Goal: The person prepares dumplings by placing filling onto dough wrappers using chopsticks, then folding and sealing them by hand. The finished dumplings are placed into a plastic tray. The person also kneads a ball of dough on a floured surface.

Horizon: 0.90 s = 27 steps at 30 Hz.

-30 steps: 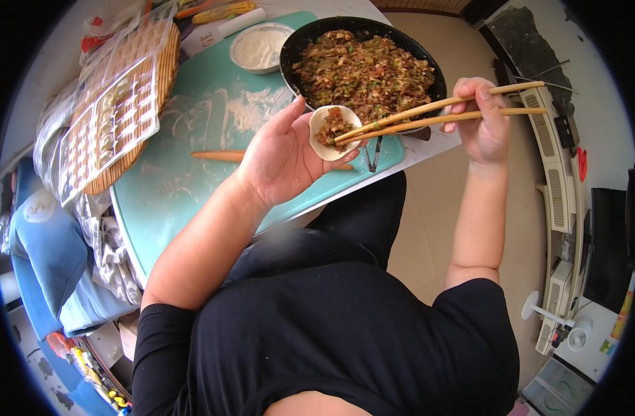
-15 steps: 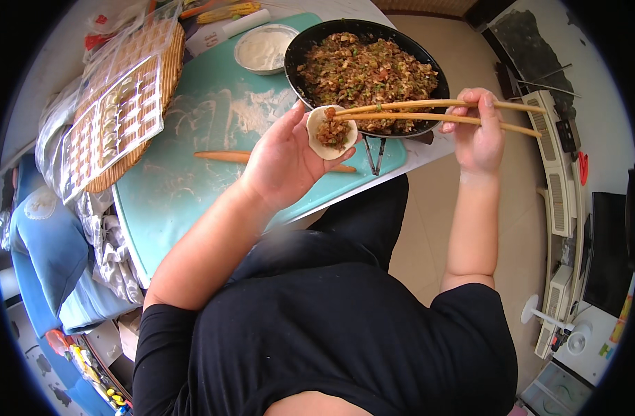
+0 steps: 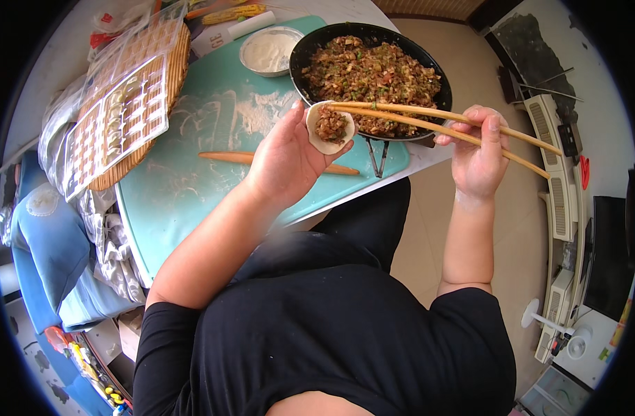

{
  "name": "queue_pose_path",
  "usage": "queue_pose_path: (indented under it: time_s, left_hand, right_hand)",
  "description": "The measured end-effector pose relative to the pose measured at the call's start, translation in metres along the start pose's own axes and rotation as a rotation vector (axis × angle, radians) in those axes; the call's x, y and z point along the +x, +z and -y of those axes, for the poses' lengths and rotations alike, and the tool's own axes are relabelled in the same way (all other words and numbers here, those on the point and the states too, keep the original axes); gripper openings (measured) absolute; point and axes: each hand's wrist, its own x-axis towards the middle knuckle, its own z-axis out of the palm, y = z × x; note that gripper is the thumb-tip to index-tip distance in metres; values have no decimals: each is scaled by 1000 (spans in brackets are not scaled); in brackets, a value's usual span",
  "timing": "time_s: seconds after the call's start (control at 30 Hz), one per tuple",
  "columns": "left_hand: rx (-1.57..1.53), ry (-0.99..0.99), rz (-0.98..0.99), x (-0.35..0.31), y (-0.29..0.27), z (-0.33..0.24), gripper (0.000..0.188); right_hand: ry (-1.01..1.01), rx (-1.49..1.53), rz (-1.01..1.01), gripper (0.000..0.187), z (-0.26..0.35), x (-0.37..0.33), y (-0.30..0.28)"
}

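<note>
Wooden rolling pin behind left hand

The middle of the rolling pin is hidden by the left hand, whose fingers are partly covered by the dough round. The round's underside is concealed by the same hand. A stretch of the chopsticks is masked by the right hand; whether their tips are touched to the filling cannot be told. The pale pieces cannot be made out singly. The black shirt is cut off by the lower edge.
</note>
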Motion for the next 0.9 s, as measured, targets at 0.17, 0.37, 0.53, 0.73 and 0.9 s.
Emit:
queue_pose_path:
  time_s: [0.17,0.37,0.53,0.73,0.9]
  left_hand:
    - [0,-4,0,0,1,-2,55]
    - [-19,-13,3,-1,0,-3,56]
    - [-48,-32,17,-2,-1,-3,57]
    - [-69,-46,26,-4,-2,-2,58]
    - [-95,-63,53,-6,-4,-3,58]
  right_hand:
    - [113,-7,-60,28,-9,0,3]
    - [140,34,-73,28,-8,0,-4]
    - [224,94,-66,29,-11,-1,-2]
    - [199,64,-102,28,-14,1,-9]
    - [214,60,-93,28,-13,0,-6]
